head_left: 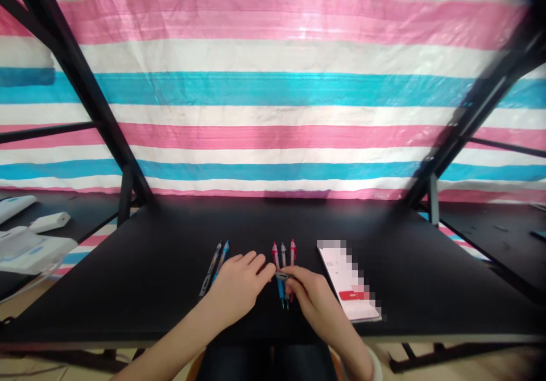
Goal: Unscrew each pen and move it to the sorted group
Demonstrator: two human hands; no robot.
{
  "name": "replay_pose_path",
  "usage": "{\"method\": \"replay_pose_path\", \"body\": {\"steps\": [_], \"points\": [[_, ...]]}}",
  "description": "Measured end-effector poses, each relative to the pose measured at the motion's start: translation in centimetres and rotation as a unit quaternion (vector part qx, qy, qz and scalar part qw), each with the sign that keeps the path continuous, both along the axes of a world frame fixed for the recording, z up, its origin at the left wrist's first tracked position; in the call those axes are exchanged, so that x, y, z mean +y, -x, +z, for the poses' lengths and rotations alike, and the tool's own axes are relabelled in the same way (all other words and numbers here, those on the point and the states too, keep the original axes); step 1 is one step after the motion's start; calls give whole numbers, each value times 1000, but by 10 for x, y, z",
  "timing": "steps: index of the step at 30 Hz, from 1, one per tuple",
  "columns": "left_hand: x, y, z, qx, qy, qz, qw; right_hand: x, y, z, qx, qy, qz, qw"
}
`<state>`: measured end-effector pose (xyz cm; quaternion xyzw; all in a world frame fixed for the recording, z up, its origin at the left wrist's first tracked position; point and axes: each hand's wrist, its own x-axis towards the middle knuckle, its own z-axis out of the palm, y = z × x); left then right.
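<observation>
Our right hand (313,293) is pinching a red-capped pen (282,276); our left hand (239,284), at nine o'clock, is lying open. Bumping the other pens could be rolling them away.

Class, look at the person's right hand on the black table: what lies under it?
Under the right hand lie three pens with red tops, side by side on the black table. Their lower barrels are mostly covered by the fingers.
</observation>
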<state>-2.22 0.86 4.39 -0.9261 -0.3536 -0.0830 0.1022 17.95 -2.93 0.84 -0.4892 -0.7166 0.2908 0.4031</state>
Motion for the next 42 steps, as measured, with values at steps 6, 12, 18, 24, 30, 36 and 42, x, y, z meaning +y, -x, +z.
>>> {"method": "replay_pose_path", "body": {"steps": [6, 12, 18, 24, 30, 36, 42], "points": [[-7, 1, 14, 1, -18, -5, 1000, 19, -12, 46, -165, -10, 154, 974], [-12, 7, 24, -25, 86, 67, 994, 12, 13, 34, -277, -92, 50, 955], [-12, 14, 29, -105, 226, 113, 962, -1, 30, 11, -344, -189, -35, 919], [-1, 22, 20, -178, 438, 70, 878, -10, 23, 1, -337, -250, -47, 906], [-7, 34, 14, -335, 463, 75, 817, -9, 8, -7, -261, -222, -82, 936], [-14, 28, -15, -596, 433, 154, 658, -10, 3, -15, -117, -146, -81, 979], [-24, 8, -35, -681, 395, 161, 595, -8, -6, -18, 71, -38, -94, 992]]}}
